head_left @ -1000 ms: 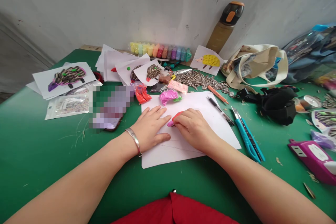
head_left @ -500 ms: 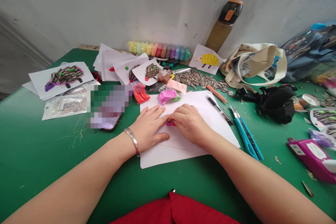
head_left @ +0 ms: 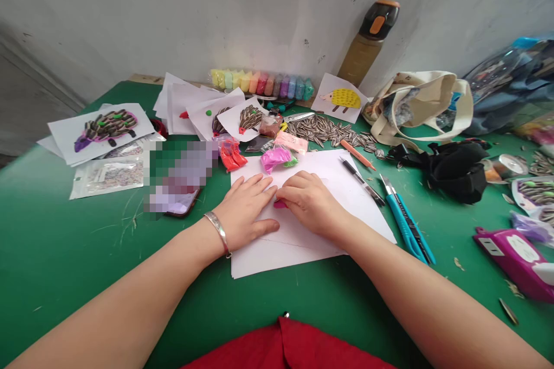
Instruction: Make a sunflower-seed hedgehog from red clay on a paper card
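Note:
White paper [head_left: 259, 259] lies in front of me on the green table. My left hand [head_left: 249, 207] rests flat on its left side, fingers spread, a silver bracelet at the wrist. Just right of it, my right hand [head_left: 311, 202] is closed, its thumb and fingertips pinched together over a small bit of pink clay [head_left: 280, 204] on the paper. Most of that clay is hidden under the fingers. Beyond the hands sit a bag of magenta clay [head_left: 276, 157] and a bag of red clay [head_left: 232, 154].
A pen [head_left: 361, 180] crosses the paper's right edge beside a blue utility knife [head_left: 407, 225]. Sunflower seeds [head_left: 320, 128] are heaped behind. Seed-covered hedgehog pictures [head_left: 108, 127], a pixelated phone [head_left: 182, 202], a tote bag [head_left: 419, 106] and a bottle [head_left: 367, 43] stand around.
My right fingertips have shifted very slightly at the pink clay, and a little more of its pink shows. My left hand stays in place on the paper.

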Motion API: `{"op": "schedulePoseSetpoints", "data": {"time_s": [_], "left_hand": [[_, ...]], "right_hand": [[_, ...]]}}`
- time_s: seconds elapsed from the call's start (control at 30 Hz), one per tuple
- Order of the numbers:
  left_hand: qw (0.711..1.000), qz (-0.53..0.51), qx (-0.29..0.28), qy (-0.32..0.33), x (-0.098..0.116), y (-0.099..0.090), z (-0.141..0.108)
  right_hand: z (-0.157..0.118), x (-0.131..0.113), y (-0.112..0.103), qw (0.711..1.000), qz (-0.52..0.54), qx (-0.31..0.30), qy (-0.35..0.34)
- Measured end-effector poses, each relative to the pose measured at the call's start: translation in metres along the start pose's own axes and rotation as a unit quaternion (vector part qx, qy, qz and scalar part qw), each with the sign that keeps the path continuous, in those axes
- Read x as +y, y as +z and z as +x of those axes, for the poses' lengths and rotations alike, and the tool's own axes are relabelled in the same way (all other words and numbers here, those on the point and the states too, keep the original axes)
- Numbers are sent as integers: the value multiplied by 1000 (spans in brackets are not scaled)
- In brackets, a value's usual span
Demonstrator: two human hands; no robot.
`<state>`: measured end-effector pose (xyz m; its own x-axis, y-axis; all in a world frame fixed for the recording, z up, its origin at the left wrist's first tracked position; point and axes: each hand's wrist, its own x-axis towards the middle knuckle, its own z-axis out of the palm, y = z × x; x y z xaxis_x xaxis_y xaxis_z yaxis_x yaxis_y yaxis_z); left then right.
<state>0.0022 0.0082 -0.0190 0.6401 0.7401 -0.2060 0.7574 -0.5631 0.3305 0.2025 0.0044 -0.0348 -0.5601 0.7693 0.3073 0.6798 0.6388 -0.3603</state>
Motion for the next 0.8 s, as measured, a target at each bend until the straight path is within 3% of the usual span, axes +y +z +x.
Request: {"op": "schedulePoseSetpoints", "data": {"time_s": [0.47, 0.8], "left_hand": [[1000, -10, 3, -3, -1, 2, -1], [1000, -13, 6, -6, -4, 6, -1]], "right_hand": [[12, 3, -9, 998, 30, -51, -28], [15, 6, -6, 996, 67, -52, -32]]}}
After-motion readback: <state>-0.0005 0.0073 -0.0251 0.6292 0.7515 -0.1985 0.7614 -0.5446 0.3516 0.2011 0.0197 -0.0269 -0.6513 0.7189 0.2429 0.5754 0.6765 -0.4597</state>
